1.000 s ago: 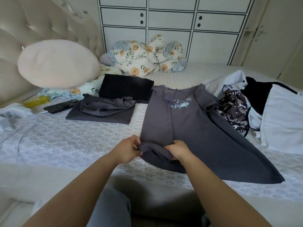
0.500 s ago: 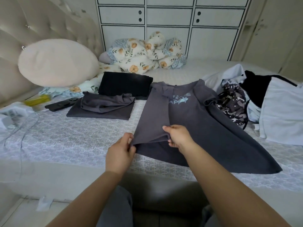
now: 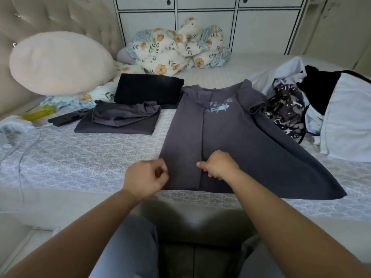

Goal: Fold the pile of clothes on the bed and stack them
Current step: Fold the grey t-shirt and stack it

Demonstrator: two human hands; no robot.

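Observation:
A dark grey T-shirt (image 3: 230,137) with a pale blue print lies flat on the bed (image 3: 80,157) in front of me. Its left side is folded in to the middle, while the right side and sleeve are still spread out. My left hand (image 3: 146,175) sits at the folded left edge near the hem, fingers curled and pinching the cloth. My right hand (image 3: 216,165) grips the inner edge of the fold at the middle of the hem. To the left lie a folded grey garment (image 3: 120,123) and, behind it, a folded black garment (image 3: 148,89).
A heap of unfolded clothes (image 3: 287,111) and a white garment (image 3: 349,117) lie on the right. A round cream pillow (image 3: 60,61) leans against the headboard and a floral blanket (image 3: 176,49) lies at the back. A black remote (image 3: 68,117) and a cable (image 3: 26,145) lie on the left.
Both hands lifted the shirt's left side, carried it over to the right and laid it flat along the middle. The hands now sit low at the hem.

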